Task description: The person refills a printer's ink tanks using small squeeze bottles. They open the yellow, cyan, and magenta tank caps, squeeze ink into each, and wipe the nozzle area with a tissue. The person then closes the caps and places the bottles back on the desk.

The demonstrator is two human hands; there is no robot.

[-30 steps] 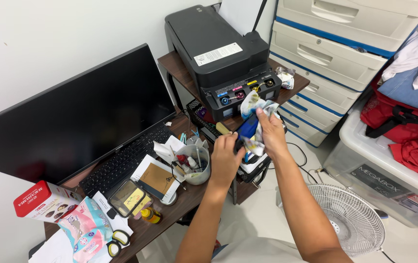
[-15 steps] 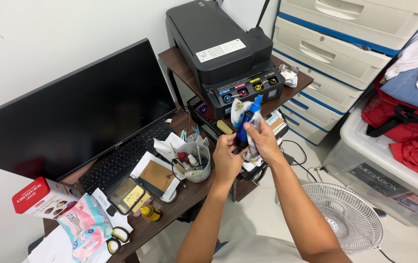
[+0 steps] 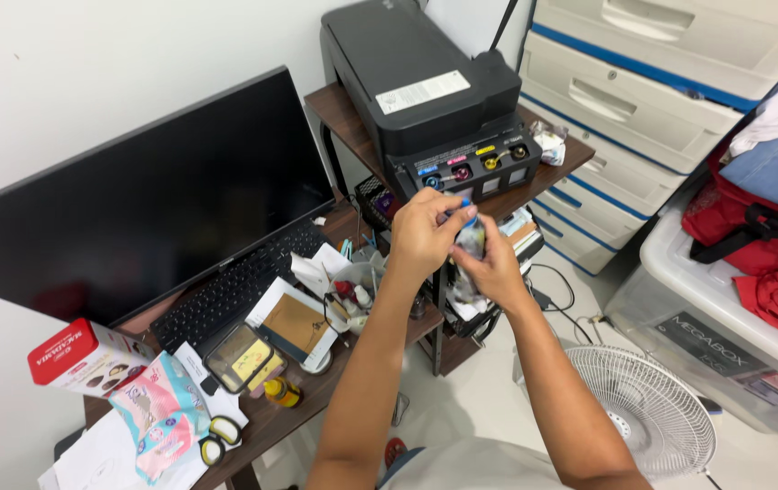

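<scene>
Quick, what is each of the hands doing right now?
Left hand: closed, fingers pinching the blue tip of the ink bottle.
Right hand: closed around the ink bottle, wrapped in a stained cloth.

two bare forearms, light top below

left hand (image 3: 420,231) and right hand (image 3: 490,265) bare, no gloves, rings, watch or wristbands showing. forearms uncovered up to the elbows, no sleeves reaching into view. pale, whitish-grey garment across the torso at the bottom edge of the frame, plain and unmarked.

Printer (image 3: 425,82) on stand behind hands; monitor (image 3: 135,209) left, keyboard (image 3: 230,290) before it; fan (image 3: 647,408) right.
</scene>
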